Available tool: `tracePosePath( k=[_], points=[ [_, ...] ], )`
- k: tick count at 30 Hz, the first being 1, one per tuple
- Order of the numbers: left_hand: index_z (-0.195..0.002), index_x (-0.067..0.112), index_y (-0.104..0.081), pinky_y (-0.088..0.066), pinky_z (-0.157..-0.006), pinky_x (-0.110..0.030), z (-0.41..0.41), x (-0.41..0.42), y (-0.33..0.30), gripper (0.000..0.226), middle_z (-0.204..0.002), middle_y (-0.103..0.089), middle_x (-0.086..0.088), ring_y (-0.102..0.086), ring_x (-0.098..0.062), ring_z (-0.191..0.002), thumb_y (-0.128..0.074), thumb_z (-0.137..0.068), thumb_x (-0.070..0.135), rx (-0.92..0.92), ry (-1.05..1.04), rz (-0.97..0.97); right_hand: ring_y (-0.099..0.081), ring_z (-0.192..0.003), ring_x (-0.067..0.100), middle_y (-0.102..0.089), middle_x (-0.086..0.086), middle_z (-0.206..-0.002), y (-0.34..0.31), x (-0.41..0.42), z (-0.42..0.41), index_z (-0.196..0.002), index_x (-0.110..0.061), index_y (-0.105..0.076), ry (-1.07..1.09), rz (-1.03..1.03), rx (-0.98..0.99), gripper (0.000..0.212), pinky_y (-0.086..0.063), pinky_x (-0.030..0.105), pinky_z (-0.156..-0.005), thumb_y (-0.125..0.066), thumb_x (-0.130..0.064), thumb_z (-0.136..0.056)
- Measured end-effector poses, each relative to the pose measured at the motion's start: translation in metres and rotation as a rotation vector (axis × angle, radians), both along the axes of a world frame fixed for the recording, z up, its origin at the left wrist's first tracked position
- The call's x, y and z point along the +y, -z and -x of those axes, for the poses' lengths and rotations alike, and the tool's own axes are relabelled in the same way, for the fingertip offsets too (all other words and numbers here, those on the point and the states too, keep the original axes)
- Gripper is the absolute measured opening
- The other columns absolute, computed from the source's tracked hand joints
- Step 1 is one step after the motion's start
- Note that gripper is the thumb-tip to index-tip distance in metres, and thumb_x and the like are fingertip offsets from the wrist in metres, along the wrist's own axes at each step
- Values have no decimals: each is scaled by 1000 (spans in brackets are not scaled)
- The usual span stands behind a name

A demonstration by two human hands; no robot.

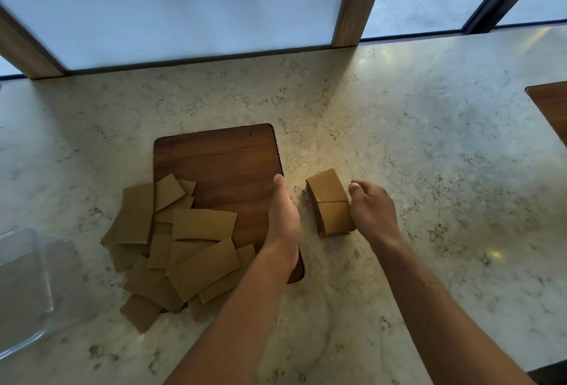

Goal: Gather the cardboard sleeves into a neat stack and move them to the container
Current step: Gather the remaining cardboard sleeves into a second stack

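We see two groups of cardboard sleeves on the marble desk (pixel 399 139). One is a small neat stack (pixel 331 203) standing between our hands, its top face showing a seam across the middle; how many sleeves it holds we cannot count, since only the top and a thin edge show. The other is a loose pile (pixel 171 240) of flat sleeves, roughly fifteen that we can make out, overlapping one another so that several are half hidden and the true count is uncertain. This pile lies partly on the dark wooden board (pixel 224 163) set into the desk and partly spills over the board's left and near edges onto the marble.

Our left hand (pixel 283 216) lies edge-on with fingers straight, over the board's right edge, holding nothing, just left of the stack and apart from it. Our right hand (pixel 372 209) hangs at the stack's right side with fingers loosely curled; we cannot tell whether it touches the cardboard.

One clear plastic container (pixel 33 286) sits at the far left, cut off by the frame and blurred. A second wooden surface (pixel 552 105) is cut off at the right edge.
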State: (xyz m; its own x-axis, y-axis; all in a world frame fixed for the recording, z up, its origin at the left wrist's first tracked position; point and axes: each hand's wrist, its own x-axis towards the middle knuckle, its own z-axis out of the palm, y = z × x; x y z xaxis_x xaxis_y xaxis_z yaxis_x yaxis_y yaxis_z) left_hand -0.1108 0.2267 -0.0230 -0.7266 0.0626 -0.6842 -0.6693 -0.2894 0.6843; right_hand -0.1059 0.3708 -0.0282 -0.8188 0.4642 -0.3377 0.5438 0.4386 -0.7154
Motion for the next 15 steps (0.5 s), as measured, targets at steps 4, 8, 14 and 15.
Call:
tracePosePath(
  k=[4, 8, 14, 15],
  points=[
    [-143, 18, -55, -50, -109, -45, -11, -38, -11, 46, -145, -60, -10, -61, -25, -127, -38, -111, 46, 150, 21, 218, -45, -124, 25, -55, 8, -128, -15, -25, -12, -122, -20, -68, -54, -162, 68, 28, -34, 29, -94, -57, -27, -97],
    [-100, 21, -69, -60, -73, -35, -25, -94, -7, 19, -94, -72, -3, -70, -18, -83, -52, -106, 25, 178, 6, 331, -52, -106, 21, -56, 2, -105, -19, -76, -21, -105, -19, -73, -169, -220, 144, 15, -37, 28, -87, -64, -23, -95],
    [-83, 13, -70, -44, -50, -31, -55, -175, 18, 24, -58, -66, -1, -57, -20, -53, -56, -102, 15, 5, -71, 414, -53, -112, 16, -55, 1, -123, 19, -157, -42, -117, -29, -66, -597, -156, -17, 25, -43, 23, -92, -69, -22, -93],
    [-82, 13, -70, -43, -47, -30, -61, -187, 22, 23, -59, -65, -3, -55, -18, -51, -57, -101, 16, -25, -82, 430, -47, -119, 21, -51, 2, -128, 27, -169, -47, -124, -31, -64, -687, -188, -30, 33, -43, 30, -98, -69, -25, -93]
  ],
)
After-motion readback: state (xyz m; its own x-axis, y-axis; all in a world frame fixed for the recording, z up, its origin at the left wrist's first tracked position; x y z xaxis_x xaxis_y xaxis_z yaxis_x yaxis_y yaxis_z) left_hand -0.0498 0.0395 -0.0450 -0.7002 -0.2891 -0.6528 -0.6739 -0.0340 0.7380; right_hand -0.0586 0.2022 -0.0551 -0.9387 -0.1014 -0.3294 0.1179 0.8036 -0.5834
